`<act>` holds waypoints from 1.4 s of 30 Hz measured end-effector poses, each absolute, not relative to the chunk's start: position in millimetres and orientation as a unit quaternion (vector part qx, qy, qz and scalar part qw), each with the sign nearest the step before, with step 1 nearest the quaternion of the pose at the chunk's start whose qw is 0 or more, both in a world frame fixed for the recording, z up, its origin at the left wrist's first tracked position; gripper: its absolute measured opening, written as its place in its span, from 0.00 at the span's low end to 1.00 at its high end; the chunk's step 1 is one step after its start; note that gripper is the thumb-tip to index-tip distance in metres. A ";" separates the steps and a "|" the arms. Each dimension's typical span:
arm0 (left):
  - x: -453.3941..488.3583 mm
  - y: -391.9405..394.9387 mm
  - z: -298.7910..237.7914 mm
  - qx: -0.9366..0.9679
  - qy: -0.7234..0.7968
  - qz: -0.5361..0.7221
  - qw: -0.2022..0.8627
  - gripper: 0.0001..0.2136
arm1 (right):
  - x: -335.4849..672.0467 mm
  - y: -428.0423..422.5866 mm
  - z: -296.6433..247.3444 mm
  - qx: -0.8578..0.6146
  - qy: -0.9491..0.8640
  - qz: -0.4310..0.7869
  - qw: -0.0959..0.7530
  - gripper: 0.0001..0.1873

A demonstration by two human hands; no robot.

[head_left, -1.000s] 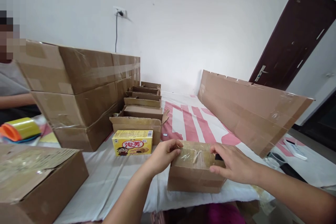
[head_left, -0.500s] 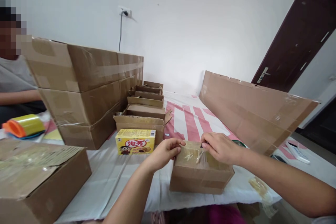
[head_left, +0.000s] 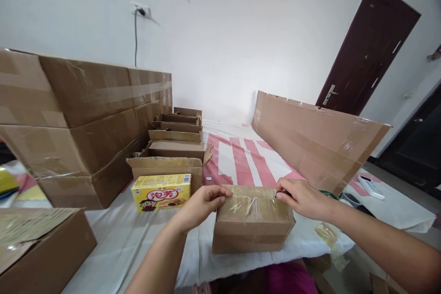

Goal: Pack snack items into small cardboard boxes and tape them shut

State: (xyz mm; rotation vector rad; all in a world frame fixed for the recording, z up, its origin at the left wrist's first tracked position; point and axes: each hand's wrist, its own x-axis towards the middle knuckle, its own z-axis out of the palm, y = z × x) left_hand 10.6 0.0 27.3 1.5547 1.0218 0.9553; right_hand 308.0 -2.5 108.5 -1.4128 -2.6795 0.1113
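Observation:
A small taped cardboard box (head_left: pixel 246 236) stands near the front edge of the table, with crinkled clear tape across its top. My left hand (head_left: pixel 201 206) grips the box's upper left edge, fingers curled and thumb against the cardboard. At the top right, my right hand (head_left: pixel 301 197) is closed in a pinch around a small dark object (head_left: pixel 278 194), too hidden to name, against the taped seam. A yellow snack box (head_left: pixel 161 193) stands to the left of my left hand.
Stacked cartons (head_left: pixel 99 92) line the left, with a row of opened boxes (head_left: pixel 168 163) beside them. Another carton (head_left: pixel 51 252) sits front left. A tall cardboard panel (head_left: pixel 310 138) stands on the right. Scrap tape (head_left: pixel 327 234) hangs at the table edge, near a white device (head_left: pixel 371 187).
My right hand has moved rightward along the box's top, towards its right end. The left hand stays on the box's left edge. The view has turned slightly right.

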 end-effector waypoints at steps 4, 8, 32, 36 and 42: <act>10.4 -0.6 28.3 0.644 0.421 0.395 0.502 0.18 | 305.9 -5.5 104.5 -0.452 -0.887 0.046 0.079 0.08; 11.6 -1.3 31.1 0.639 0.425 0.399 0.502 0.17 | 297.9 -7.0 105.6 -0.435 -0.894 0.053 0.095 0.11; 12.5 4.8 36.5 0.661 0.418 0.392 0.485 0.14 | 285.5 6.8 73.2 -0.249 -0.956 0.011 0.158 0.17; 14.4 3.8 38.0 0.655 0.419 0.393 0.491 0.13 | 274.1 3.6 79.5 -0.317 -0.931 0.066 0.170 0.13; 16.9 2.9 40.8 0.641 0.392 0.398 0.526 0.14 | 251.3 8.4 88.2 -0.470 -0.867 0.134 0.096 0.18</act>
